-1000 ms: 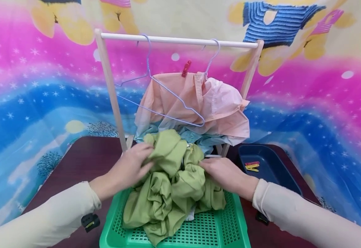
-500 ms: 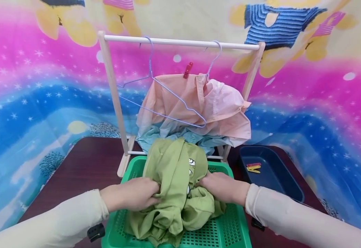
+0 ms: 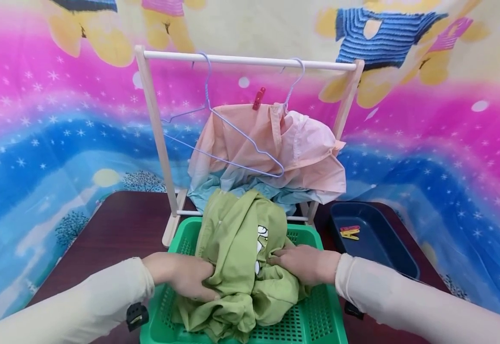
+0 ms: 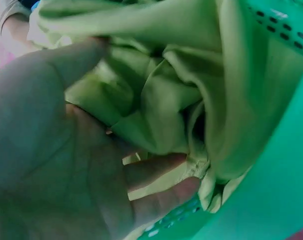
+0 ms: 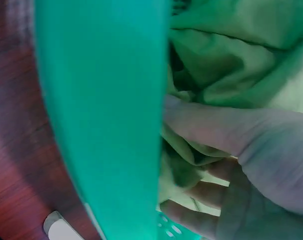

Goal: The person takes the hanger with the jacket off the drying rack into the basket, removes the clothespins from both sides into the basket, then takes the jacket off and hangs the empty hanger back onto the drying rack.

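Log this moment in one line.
left hand: touching green garment | right hand: touching green garment | green garment: crumpled in basket | left hanger: bare, on rack

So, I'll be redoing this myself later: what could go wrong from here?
Two risks. If lifted, the bunched green garment might catch the empty hanger that hangs in front of the pink garment. And the pink garment shows only one red clothespin on its top edge, so a bump to the rack could perhaps make it slip.
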### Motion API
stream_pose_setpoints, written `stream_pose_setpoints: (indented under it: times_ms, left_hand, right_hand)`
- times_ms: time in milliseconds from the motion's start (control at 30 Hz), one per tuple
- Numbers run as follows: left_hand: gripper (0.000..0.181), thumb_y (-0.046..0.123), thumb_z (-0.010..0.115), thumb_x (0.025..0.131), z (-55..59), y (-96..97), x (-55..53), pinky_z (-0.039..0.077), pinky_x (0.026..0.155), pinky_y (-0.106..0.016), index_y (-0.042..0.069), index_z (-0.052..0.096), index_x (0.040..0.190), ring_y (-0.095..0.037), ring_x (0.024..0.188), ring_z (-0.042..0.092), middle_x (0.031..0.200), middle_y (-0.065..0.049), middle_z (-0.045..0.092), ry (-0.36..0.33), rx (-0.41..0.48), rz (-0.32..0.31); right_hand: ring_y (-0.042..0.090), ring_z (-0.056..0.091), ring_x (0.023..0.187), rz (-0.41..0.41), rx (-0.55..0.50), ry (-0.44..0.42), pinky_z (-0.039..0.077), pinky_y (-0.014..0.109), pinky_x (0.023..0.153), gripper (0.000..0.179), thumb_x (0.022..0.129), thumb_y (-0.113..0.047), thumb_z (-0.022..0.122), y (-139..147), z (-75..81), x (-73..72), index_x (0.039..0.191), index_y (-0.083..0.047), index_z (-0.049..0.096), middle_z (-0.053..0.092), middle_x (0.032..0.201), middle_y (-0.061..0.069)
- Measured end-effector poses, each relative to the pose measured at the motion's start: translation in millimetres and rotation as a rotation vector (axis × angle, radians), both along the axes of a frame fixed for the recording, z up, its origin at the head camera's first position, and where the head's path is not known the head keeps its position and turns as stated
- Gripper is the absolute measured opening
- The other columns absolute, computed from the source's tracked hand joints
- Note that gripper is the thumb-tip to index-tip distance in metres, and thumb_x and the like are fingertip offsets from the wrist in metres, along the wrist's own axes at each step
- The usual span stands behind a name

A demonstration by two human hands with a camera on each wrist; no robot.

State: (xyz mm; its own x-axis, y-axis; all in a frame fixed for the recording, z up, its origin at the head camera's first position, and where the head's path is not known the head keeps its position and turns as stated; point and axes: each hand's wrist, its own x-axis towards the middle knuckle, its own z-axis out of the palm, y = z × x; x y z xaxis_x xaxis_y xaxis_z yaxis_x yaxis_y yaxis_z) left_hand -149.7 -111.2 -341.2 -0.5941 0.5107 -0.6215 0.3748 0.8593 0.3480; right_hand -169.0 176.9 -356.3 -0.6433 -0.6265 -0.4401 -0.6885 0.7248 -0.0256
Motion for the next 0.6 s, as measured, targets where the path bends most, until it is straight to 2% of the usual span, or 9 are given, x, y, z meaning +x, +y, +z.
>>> stream_pose_setpoints:
  times_ms: [100, 133, 200, 267, 333, 400, 467, 533, 600]
  left_hand:
    - [0.05, 0.064, 0.051, 0.098, 11.1, -4.4, -4.6, 0.039, 0.061, -0.028, 0.02, 0.053, 0.075, -0.01, 0.057, 0.038, 0.065, 0.007, 0.041, 0.044, 0.099, 0.063]
    - [0.053, 0.066, 0.046, 0.099, 15.6, -5.8, -7.3, 0.045, 0.065, -0.03, 0.018, 0.058, 0.079, -0.01, 0.061, 0.046, 0.069, 0.006, 0.05, 0.074, 0.14, 0.08]
    - [0.06, 0.064, 0.036, 0.103, 24.2, -8.8, -15.8, 0.048, 0.066, -0.033, 0.016, 0.06, 0.075, -0.011, 0.06, 0.049, 0.067, 0.006, 0.053, 0.129, 0.236, 0.117]
    - [0.067, 0.059, 0.029, 0.107, 31.2, -12.4, -27.1, 0.051, 0.07, -0.035, 0.014, 0.066, 0.075, -0.013, 0.064, 0.057, 0.07, 0.003, 0.062, 0.212, 0.334, 0.153]
    - [0.068, 0.056, 0.028, 0.108, 35.6, -15.1, -39.2, 0.051, 0.071, -0.036, 0.012, 0.072, 0.079, -0.016, 0.067, 0.06, 0.075, 0.0, 0.068, 0.309, 0.393, 0.202]
    - [0.065, 0.055, 0.031, 0.108, 36.2, -16.8, -50.4, 0.047, 0.065, -0.034, 0.013, 0.072, 0.081, -0.017, 0.064, 0.057, 0.075, -0.002, 0.066, 0.408, 0.427, 0.263]
    - [0.059, 0.058, 0.035, 0.106, 34.1, -16.9, -59.6, 0.049, 0.067, -0.036, 0.013, 0.072, 0.096, -0.02, 0.072, 0.06, 0.086, -0.005, 0.069, 0.48, 0.422, 0.332]
    - [0.061, 0.066, 0.038, 0.102, 31.0, -15.6, -68.1, 0.052, 0.077, -0.043, 0.015, 0.066, 0.12, -0.027, 0.092, 0.066, 0.11, -0.01, 0.07, 0.507, 0.391, 0.39]
    - [0.074, 0.073, 0.039, 0.097, 27.4, -13.4, -76.0, 0.051, 0.093, -0.052, 0.016, 0.051, 0.142, -0.035, 0.12, 0.061, 0.137, -0.015, 0.061, 0.47, 0.363, 0.433]
  right_hand:
    - [0.02, 0.044, 0.145, -0.07, -0.039, -0.155, 0.048, 0.038, 0.107, 0.096, 0.075, 0.001, 0.086, 4.9, 13.7, -5.7, 0.153, -0.034, 0.042, 0.045, 0.157, -0.006]
    - [0.018, 0.042, 0.146, -0.105, -0.061, -0.224, 0.047, 0.037, 0.108, 0.1, 0.075, -0.002, 0.087, 7.9, 19.8, -8.4, 0.155, -0.035, 0.037, 0.041, 0.159, -0.008]
    - [0.019, 0.042, 0.146, -0.143, -0.139, -0.393, 0.046, 0.038, 0.108, 0.106, 0.076, -0.011, 0.089, 16.4, 35.6, -16.8, 0.159, -0.034, 0.028, 0.036, 0.162, -0.006]
    - [0.023, 0.042, 0.146, -0.172, -0.241, -0.549, 0.044, 0.043, 0.111, 0.103, 0.082, -0.018, 0.086, 26.3, 49.6, -25.9, 0.162, -0.031, 0.021, 0.034, 0.163, 0.0]
    - [0.028, 0.046, 0.142, -0.163, -0.352, -0.633, 0.044, 0.046, 0.111, 0.094, 0.089, -0.025, 0.079, 34.9, 59.1, -36.4, 0.162, -0.025, 0.021, 0.041, 0.159, 0.007]
    - [0.032, 0.054, 0.135, -0.151, -0.481, -0.627, 0.048, 0.045, 0.107, 0.079, 0.096, -0.027, 0.071, 40.0, 60.8, -47.8, 0.16, -0.014, 0.026, 0.051, 0.149, 0.015]
    - [0.033, 0.06, 0.127, -0.151, -0.597, -0.529, 0.051, 0.041, 0.102, 0.062, 0.101, -0.026, 0.062, 40.7, 57.2, -58.1, 0.154, -0.005, 0.037, 0.059, 0.139, 0.019]
    - [0.035, 0.064, 0.12, -0.171, -0.679, -0.384, 0.055, 0.04, 0.097, 0.05, 0.104, -0.022, 0.057, 38.4, 51.0, -67.0, 0.146, 0.002, 0.046, 0.063, 0.132, 0.023]
    - [0.036, 0.064, 0.119, -0.227, -0.71, -0.254, 0.054, 0.043, 0.097, 0.045, 0.105, -0.021, 0.056, 34.2, 43.7, -74.3, 0.142, 0.003, 0.05, 0.063, 0.132, 0.024]
